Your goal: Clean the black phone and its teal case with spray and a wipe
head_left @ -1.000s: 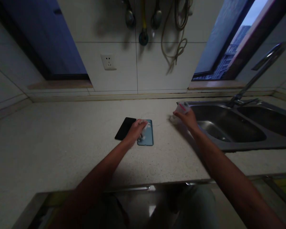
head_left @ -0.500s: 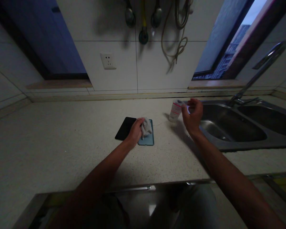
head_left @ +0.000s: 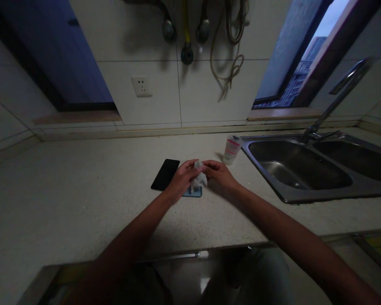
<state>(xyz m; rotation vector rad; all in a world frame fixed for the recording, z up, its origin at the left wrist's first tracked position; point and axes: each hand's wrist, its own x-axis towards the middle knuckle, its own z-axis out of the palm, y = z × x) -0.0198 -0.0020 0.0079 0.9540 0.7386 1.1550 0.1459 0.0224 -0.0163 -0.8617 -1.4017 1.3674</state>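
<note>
A small white cloth (head_left: 198,179) hangs between both my hands, above a blue phone case (head_left: 193,192) that lies flat on the counter. My left hand (head_left: 180,180) pinches the cloth's left side. My right hand (head_left: 219,174) pinches its right side with closed fingers. A black phone (head_left: 165,174) lies face up just left of my left hand. A small white bottle with a pink label (head_left: 232,149) stands upright on the counter beyond my right hand, untouched.
A steel double sink (head_left: 307,167) with a tall tap (head_left: 336,99) fills the right of the speckled counter (head_left: 82,190). Ladles and a coiled hose (head_left: 231,72) hang on the tiled wall above a socket (head_left: 141,86). Windows open at both sides.
My right hand set the white bottle upright by the sink, let go and moved left to the cloth. My left hand lifted the cloth off the blue case.
</note>
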